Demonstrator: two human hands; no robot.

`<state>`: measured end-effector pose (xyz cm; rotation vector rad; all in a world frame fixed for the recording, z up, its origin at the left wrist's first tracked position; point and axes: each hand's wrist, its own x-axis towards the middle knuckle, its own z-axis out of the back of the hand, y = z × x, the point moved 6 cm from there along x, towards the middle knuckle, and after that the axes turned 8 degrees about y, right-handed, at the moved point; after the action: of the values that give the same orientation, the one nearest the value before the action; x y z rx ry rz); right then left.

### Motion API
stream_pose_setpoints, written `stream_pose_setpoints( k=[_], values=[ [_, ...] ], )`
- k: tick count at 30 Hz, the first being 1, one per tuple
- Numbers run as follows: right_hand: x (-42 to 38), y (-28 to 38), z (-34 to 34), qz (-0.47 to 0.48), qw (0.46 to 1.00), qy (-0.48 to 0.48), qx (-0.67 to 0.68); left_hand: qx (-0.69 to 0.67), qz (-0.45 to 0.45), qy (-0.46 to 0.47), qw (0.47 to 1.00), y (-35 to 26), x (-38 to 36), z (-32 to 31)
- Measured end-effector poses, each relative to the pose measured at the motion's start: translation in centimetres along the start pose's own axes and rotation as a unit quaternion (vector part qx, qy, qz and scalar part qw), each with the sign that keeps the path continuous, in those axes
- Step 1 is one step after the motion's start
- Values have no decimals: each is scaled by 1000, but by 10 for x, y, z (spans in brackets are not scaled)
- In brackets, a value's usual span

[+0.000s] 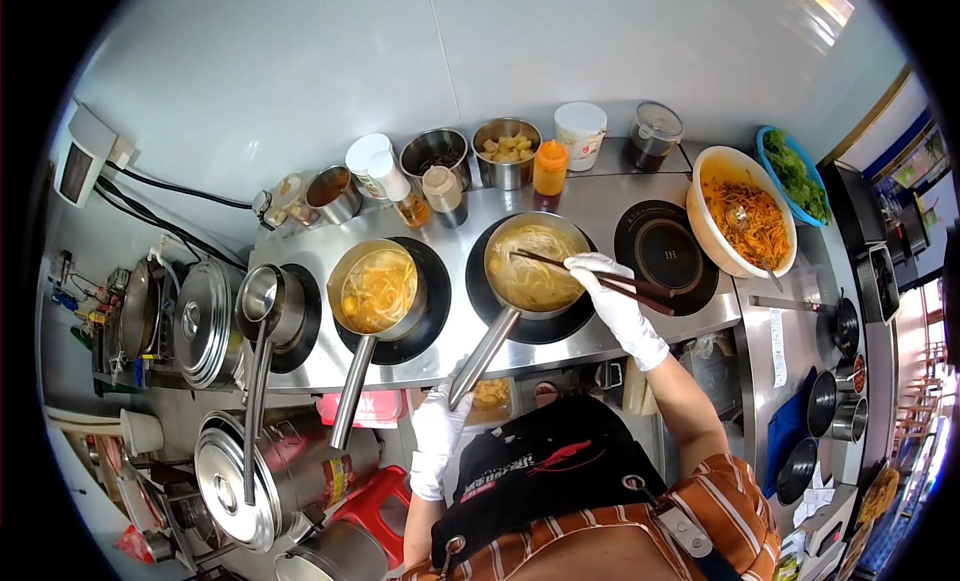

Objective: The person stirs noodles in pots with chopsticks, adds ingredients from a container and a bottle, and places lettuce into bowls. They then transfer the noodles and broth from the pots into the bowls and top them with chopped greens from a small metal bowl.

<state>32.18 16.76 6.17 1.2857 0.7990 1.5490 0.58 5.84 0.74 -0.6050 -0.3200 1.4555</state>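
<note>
My right hand [615,306], in a white glove, is closed around a pair of dark chopsticks [545,259]. Their tips dip into pale noodles in broth inside a steel saucepan [492,243] on the middle burner. My left hand [436,431], also gloved in white, is at the end of that pan's long handle [484,359] and appears closed on it; the handle covers part of the fingers. To the left, a second saucepan [336,281] holds noodles in a yellowish broth, with its handle pointing toward me.
Behind the burners stand a sauce bottle [549,169], a pot of yellow chunks [487,161] and white tubs [581,121]. On the right are a bare induction plate [668,251] and a large bowl [702,171] of orange shreds. Ladles [262,351] rest left; a lidded pot [215,481] stands below.
</note>
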Motion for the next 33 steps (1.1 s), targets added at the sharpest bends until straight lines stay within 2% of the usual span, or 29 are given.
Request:
stream_pose_setpoints(
  k=[5, 7, 9, 13, 14, 19, 21, 22, 23, 25, 26, 29, 32, 33],
  values=[
    [20, 0, 18, 10, 998, -57, 12, 3, 0, -5, 1000, 0, -1, 0],
    [22, 6, 33, 14, 995, -80, -57, 0, 3, -4, 1000, 1, -1, 0],
    [16, 16, 47, -21, 990, -119, -79, 7, 2, -3, 1000, 3, -1, -2],
    [-3, 33, 61, -94, 974, -101, -178, 9, -5, -7, 1000, 5, 0, -4],
    [-6, 41, 60, -66, 979, -97, -165, 9, -6, -3, 1000, 4, 0, -3],
    [-14, 71, 69, -94, 981, -114, -126, 20, -12, 3, 1000, 5, 1, -4],
    [-15, 75, 66, -31, 983, -121, -135, 24, -4, 8, 1000, 8, 1, -7],
    [-16, 67, 60, -19, 987, -121, -103, 24, -4, 8, 1000, 9, 0, -7],
    [-20, 48, 56, -60, 989, -90, -104, 20, -11, 1, 1000, 9, 0, -7],
    [-27, 27, 37, -45, 994, -88, -48, 16, -18, -8, 1000, 7, 0, -6],
    [-31, 18, 26, -39, 995, -81, 33, 13, -20, -13, 1000, 4, 0, -4],
    [-33, 26, 13, 24, 999, -31, 1, 15, -22, -20, 999, 4, -1, -3],
    [-34, 10, 29, -68, 995, -66, 13, 21, -16, -15, 1000, 4, -1, -4],
    [-32, 27, 37, -71, 994, -63, -45, 24, -6, -9, 1000, 5, -1, -5]
  ],
)
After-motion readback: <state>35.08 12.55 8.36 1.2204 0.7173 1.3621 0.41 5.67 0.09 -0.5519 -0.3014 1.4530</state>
